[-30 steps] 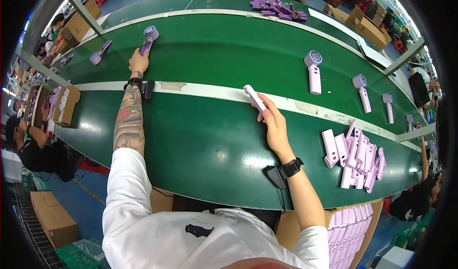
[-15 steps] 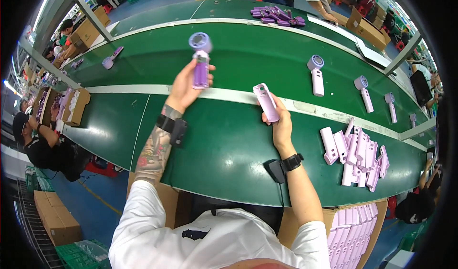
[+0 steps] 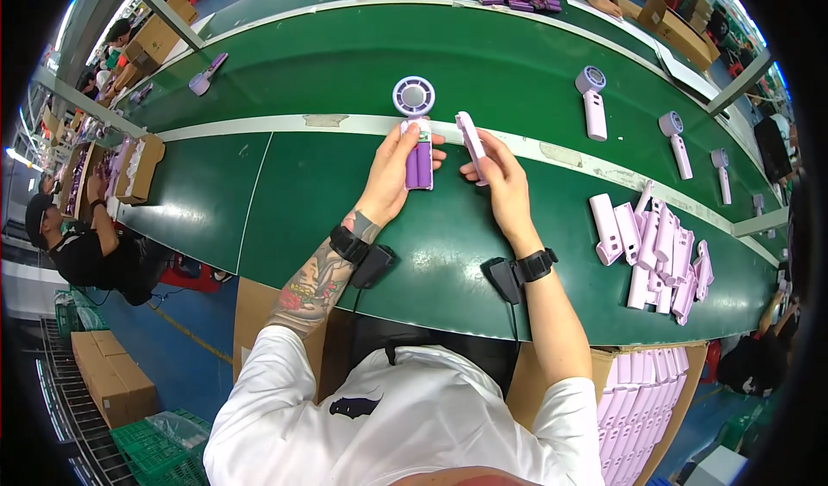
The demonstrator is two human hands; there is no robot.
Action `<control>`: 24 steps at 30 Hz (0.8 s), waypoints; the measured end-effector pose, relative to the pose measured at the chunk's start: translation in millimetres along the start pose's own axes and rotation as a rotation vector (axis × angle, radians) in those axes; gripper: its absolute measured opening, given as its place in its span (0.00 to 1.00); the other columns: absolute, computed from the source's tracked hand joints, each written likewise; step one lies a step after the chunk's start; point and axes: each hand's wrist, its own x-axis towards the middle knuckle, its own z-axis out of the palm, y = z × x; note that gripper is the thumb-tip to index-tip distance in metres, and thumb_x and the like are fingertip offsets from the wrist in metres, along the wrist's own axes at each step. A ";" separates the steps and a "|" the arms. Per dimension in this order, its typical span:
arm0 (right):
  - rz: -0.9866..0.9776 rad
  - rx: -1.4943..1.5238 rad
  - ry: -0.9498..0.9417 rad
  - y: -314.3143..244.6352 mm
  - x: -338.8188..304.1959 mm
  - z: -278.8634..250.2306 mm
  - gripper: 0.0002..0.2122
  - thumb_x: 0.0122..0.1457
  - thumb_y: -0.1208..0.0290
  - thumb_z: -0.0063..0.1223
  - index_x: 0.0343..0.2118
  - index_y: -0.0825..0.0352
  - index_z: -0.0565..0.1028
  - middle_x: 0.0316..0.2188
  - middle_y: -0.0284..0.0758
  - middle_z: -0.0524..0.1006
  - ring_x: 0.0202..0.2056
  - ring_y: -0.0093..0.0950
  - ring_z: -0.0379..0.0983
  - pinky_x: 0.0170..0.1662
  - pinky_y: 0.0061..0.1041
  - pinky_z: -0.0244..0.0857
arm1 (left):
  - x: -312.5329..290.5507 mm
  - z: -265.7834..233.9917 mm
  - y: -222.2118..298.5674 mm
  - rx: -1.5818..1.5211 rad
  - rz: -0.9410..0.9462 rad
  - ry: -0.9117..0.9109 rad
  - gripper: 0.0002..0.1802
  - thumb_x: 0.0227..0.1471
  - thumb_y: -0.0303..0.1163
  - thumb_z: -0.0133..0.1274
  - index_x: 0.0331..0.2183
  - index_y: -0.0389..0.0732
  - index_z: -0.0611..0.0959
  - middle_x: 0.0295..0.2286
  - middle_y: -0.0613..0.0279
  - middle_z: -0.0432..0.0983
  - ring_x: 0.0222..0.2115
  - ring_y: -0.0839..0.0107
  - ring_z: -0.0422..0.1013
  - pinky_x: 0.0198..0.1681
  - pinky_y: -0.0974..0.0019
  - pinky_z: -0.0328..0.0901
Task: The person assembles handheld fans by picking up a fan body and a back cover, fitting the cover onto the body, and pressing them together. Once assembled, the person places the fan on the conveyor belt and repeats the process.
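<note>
Head view. Grips handheld fan (image 3: pixel 423 147) in left hand (image 3: pixel 388 173), fingers closed around it above white strip (image 3: pixel 366 125), presumably to keep purple cells (image 3: pixel 419 169) exposed; pinches pink handle cover (image 3: pixel 472 147) edge-on in right hand (image 3: pixel 503 178), just apart, perhaps for clearance.

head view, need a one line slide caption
Left hand holding an open-handled fan, right hand holding a pink shell apart from it, above a green workbench.
</note>
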 end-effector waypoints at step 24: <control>0.001 0.052 -0.021 -2.3 -14.1 44.2 0.32 0.57 0.79 0.57 0.66 0.65 0.59 0.61 0.42 0.69 0.60 0.32 0.67 0.62 0.33 0.62 | -10.2 8.2 -16.1 0.182 0.078 -0.157 0.21 0.65 0.33 0.50 0.56 0.36 0.69 0.46 0.59 0.77 0.45 0.73 0.74 0.48 0.68 0.70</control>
